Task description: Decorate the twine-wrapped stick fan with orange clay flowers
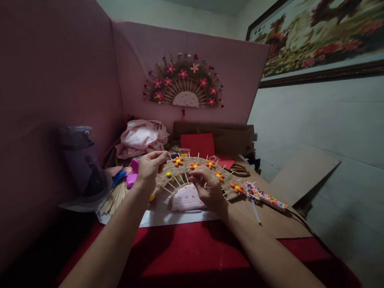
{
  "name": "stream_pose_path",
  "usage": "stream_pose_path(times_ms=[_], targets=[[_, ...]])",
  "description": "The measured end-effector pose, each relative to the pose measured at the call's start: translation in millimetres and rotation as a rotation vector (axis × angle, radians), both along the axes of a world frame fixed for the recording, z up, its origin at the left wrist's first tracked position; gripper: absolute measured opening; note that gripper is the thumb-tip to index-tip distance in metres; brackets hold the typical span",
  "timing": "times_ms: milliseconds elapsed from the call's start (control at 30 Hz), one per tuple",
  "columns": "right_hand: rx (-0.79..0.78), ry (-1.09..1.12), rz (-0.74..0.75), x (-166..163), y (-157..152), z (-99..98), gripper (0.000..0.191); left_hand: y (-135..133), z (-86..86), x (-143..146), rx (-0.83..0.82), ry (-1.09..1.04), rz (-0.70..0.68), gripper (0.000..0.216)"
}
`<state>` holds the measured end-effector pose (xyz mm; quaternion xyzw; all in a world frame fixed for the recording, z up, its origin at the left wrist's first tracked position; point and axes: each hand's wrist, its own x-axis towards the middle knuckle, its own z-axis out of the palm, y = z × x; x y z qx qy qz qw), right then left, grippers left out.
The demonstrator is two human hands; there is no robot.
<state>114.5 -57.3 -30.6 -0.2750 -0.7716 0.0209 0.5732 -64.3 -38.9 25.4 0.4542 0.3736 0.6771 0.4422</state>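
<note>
A fan-shaped craft (pixel 161 178) wound with tan twine lies before me, with thin sticks, orange flowers with yellow centres (pixel 194 166) and a dotted pink half-circle (pixel 187 198) at its base. My left hand (pixel 151 169) is closed in a pinch over its upper left edge, with a small orange piece (pixel 169 155) at the fingertips. In front of the fan's middle is my right hand (pixel 209 188), thumb and fingers pressed together; what they hold, if anything, is too small to make out. Single yellow dots (pixel 168 174) show on the fan's left side.
A flower-patterned glue gun (pixel 267 199) with a cord lies on brown cardboard (pixel 274 222) at the right. Left stand a purple bottle (pixel 84 163) and loose sticks (pixel 115 197). Behind are bunched pink cloth (pixel 144 137), red card (pixel 197 144) and a finished-looking fan (pixel 183 83) on a pink panel.
</note>
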Motion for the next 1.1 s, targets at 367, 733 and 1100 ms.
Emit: stream_pose_path(times_ms=[367,733,1100], targets=[[0.026,-0.052,-0.002,0.1,2.2,-0.5,0.013,53.5,7.9,-31.6,-0.147,0.596,-0.060,0.008],[0.006,-0.088,0.003,0.8,2.1,-3.0,0.016,52.2,-4.6,-38.5,-0.117,0.723,-0.081,0.010],[-0.002,-0.097,-0.007,1.4,1.7,-3.2,0.015,57.6,-21.1,-44.9,0.002,0.806,0.061,0.011]])
